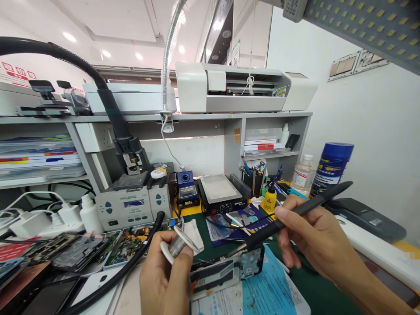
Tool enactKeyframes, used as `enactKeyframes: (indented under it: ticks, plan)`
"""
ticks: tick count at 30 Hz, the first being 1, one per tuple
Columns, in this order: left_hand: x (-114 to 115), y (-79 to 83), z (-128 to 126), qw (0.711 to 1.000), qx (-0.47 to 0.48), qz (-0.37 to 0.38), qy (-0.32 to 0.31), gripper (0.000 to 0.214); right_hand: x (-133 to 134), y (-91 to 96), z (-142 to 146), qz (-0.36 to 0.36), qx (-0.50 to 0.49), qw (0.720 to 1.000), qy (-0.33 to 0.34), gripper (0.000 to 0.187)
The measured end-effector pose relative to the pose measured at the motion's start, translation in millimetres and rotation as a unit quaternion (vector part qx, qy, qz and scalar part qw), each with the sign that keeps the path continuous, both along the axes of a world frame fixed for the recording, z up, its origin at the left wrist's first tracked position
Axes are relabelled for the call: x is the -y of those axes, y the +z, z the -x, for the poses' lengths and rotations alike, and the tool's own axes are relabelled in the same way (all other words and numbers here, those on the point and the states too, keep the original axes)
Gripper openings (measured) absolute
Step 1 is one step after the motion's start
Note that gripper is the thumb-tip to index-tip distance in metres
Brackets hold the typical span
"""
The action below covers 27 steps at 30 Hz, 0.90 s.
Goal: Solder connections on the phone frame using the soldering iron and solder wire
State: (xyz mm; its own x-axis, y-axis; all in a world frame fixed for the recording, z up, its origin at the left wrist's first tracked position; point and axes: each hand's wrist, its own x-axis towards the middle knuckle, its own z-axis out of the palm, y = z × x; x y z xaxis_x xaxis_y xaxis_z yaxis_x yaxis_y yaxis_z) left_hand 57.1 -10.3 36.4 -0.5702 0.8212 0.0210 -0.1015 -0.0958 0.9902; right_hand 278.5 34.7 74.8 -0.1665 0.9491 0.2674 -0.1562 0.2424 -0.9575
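My left hand (169,271) is closed around a white spool of solder wire (179,247). Its lower part meets the end of an opened phone frame (226,273), which stands on its long edge; whether the fingers also grip the frame is hidden. My right hand (306,232) pinches a black-handled brush (282,223), slanted down to the left. The brush's pale tip touches or hovers right at the frame's upper edge; I cannot tell which. Beneath the frame lies a blue and white printed sheet (275,284) on the green mat (328,288).
A hot-air station (131,208) stands at the left, its black hose (131,267) crossing the bench. Behind are a soldering station (187,192) and a heating plate (221,192). A yellow bottle (269,199) and a blue spray can (331,168) are at the right. Opened phones (75,253) fill the left.
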Motion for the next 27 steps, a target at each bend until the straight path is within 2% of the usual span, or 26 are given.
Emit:
enactKeyframes:
  ticks: [27]
  plan:
    - [2.6, 10.5, -5.4, 0.999, 0.023, 0.015, 0.016, 0.032, 1.3, 0.5, 0.9, 0.0, 0.009, 1.0, -0.005, 0.036]
